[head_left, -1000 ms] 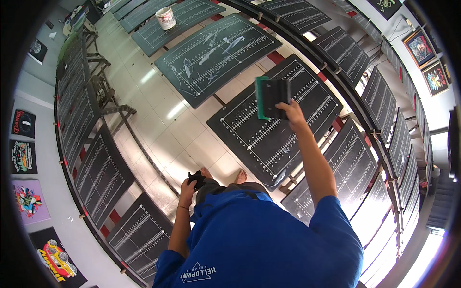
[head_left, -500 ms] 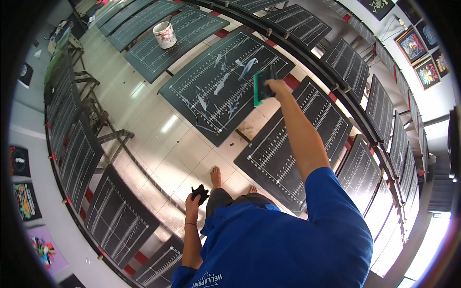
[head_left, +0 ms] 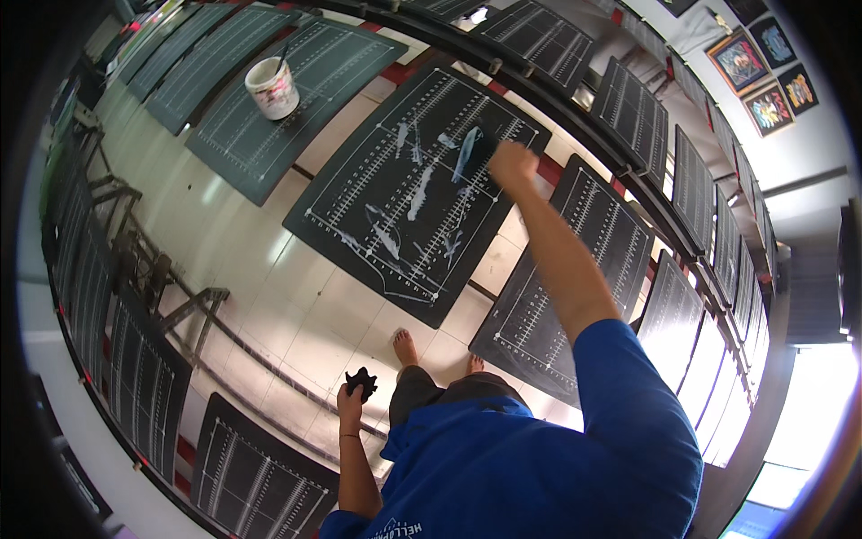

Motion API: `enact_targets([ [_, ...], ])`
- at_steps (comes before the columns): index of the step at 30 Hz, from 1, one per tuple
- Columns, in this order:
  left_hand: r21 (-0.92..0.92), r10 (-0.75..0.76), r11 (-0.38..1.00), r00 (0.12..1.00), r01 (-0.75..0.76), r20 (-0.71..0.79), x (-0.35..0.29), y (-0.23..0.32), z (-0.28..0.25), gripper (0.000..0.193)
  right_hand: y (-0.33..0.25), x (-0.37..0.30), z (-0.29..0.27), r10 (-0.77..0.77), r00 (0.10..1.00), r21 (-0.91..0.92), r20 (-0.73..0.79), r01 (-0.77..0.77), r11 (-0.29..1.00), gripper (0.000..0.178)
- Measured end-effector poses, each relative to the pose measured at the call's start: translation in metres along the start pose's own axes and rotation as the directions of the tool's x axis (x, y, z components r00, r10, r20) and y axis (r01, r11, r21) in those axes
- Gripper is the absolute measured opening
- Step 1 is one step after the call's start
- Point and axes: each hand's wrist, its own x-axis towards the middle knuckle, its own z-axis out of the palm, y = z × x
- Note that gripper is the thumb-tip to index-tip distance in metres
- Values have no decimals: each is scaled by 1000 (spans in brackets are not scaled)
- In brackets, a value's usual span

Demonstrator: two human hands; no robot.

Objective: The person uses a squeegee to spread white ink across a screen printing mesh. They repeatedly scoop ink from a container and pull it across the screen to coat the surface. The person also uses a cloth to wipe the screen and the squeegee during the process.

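Note:
In front of me, a black printing board (head_left: pixel 355 193) with white ruled scales carries several streaks of white paste (head_left: pixel 419 193). My right hand (head_left: pixel 514 168) is closed in a fist above the board's far right part, by a white streak. A dark, blurred shape beside the fist is the scraper, hard to make out against the board; its green edge is not visible now. Low by my left leg, my left hand (head_left: pixel 349 406) is closed on a crumpled black cloth (head_left: pixel 362 384), away from any board.
On the greenish board to the left stands a white paste-stained bucket (head_left: pixel 272 88) with a handle sticking out. Another ruled board (head_left: pixel 575 269) lies to the right. A dark rail (head_left: pixel 557 112) runs behind. Metal frames (head_left: pixel 166 287) stand at left; my bare feet are on tiled floor.
My view has shifted toward the board, which now appears lower. My right hand has moved over the board's right part, and the scraper's green edge has gone from sight. The cloth stays in my left.

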Motion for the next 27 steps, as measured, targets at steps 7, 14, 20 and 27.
enact_targets([
  [7, 69, 15, 997, 989, -25, 144, 44, 21, 16, 21, -11, -3, 90, 339, 939, 260, -53, -315, 913, 24],
  [14, 149, 44, 986, 974, -78, 221, 59, 48, 5, 19, 113, -77, -47, 170, 962, 361, 213, -239, 901, 42],
  [20, 355, -81, 934, 945, -39, 318, 86, 66, 13, 24, 277, -266, -41, 407, 901, 454, -149, -303, 838, 29],
  [27, 714, -272, 690, 872, -118, 406, 156, 82, 41, 31, 251, -505, 20, 542, 795, 332, -273, -451, 828, 48],
])
